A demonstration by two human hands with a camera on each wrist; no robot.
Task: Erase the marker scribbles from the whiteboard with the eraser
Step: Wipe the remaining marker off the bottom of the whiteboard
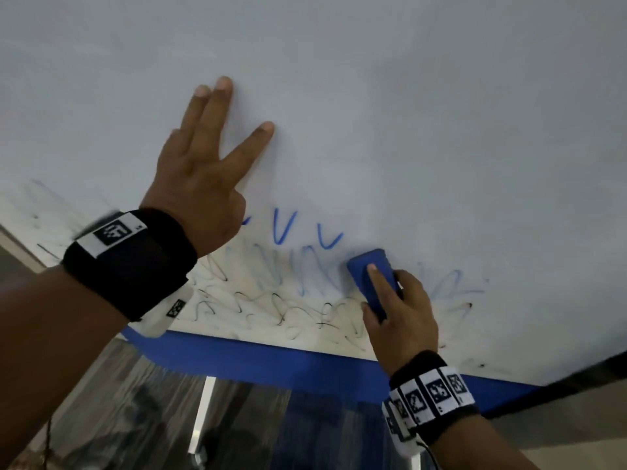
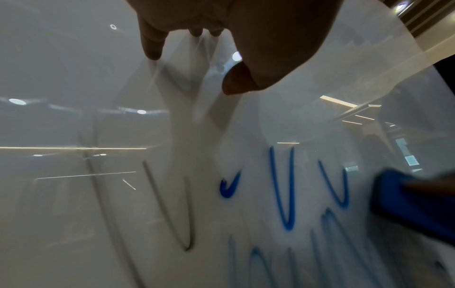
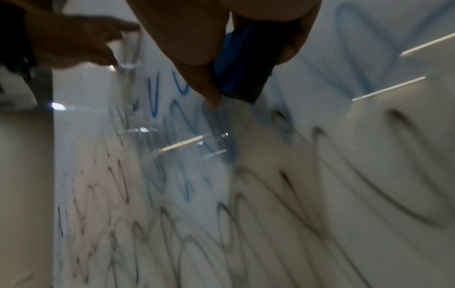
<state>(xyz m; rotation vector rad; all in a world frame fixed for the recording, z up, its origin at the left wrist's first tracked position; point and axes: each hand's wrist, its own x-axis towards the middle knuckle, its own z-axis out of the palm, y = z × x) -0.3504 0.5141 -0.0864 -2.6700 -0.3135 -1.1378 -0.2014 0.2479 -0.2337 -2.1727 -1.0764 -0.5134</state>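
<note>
Eraser point(image 1: 368, 276) held in right hand point(image 1: 400, 320) grip; pressed on whiteboard point(image 1: 407, 113).

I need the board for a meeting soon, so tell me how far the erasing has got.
Done: the upper whiteboard is wiped clean, and the blue scribbles beside the eraser are smeared faint. In hand: the right hand holds the blue eraser on the board, while the left hand braces flat above. Left: sharp blue V marks and the black scribbles along the bottom edge. Roughly halfway.
</note>
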